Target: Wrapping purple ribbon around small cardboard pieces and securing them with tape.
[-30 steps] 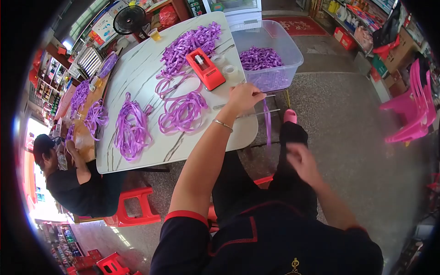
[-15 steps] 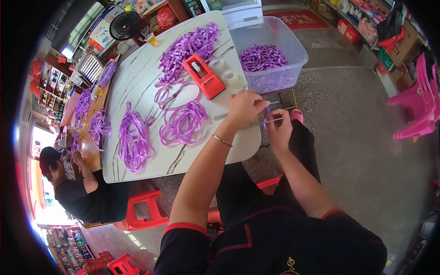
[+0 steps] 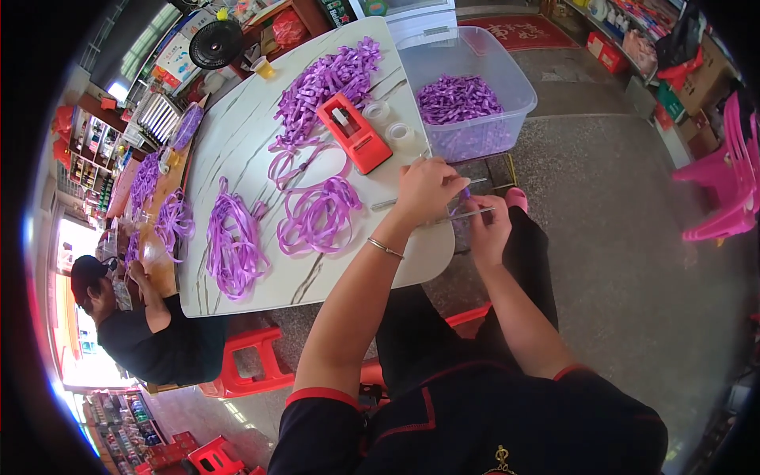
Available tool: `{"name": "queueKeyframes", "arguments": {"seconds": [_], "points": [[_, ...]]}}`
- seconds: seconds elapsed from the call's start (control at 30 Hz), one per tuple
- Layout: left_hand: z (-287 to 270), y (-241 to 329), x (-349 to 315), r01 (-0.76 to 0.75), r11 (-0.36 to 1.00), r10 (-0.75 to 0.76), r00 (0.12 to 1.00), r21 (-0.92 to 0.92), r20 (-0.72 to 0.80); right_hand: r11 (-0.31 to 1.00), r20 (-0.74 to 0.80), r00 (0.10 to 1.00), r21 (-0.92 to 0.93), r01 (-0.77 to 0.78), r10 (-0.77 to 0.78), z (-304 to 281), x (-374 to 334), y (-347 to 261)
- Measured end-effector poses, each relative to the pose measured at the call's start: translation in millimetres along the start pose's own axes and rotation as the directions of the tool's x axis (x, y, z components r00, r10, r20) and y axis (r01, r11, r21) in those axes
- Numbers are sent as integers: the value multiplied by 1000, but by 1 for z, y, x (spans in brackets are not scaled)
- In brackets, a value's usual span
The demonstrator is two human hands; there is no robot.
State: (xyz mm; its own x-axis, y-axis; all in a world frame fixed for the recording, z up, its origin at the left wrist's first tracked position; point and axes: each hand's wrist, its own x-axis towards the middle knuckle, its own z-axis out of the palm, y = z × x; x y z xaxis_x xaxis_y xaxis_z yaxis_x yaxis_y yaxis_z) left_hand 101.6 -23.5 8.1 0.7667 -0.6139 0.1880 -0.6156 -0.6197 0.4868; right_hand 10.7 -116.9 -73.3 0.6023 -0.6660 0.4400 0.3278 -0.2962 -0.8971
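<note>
My left hand, with a bracelet at the wrist, is closed at the table's right corner, its fingertips pinching a short purple ribbon. Just to its right, my right hand is also closed, fingers on the lower part of that ribbon. Two thin metal rods stick out past the table edge, and the ribbon lies about them. How the ribbon runs round the rods is hidden by my fingers. A red tape dispenser stands on the table beyond my left hand.
The marbled table bears a heap of purple ribbon bows, loose ribbon coils and a ribbon bundle. A clear plastic bin of purple pieces stands at the right. Another person sits at the left. A pink chair stands far right.
Both hands have shifted slightly to the right and down around the ribbon. The ribbon between them shows less now. Other things stay in place.
</note>
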Motion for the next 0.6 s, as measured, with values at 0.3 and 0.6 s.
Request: {"name": "queueKeyframes", "arguments": {"seconds": [0.3,0.6], "points": [[-1,0,1,12,1000,-11,1000,-12,15,157,647,499,512,-845,577,-15,12,-1],[-2,1,2,27,999,-26,998,-22,49,643,449,763,422,-639,465,-13,11,-4]]}}
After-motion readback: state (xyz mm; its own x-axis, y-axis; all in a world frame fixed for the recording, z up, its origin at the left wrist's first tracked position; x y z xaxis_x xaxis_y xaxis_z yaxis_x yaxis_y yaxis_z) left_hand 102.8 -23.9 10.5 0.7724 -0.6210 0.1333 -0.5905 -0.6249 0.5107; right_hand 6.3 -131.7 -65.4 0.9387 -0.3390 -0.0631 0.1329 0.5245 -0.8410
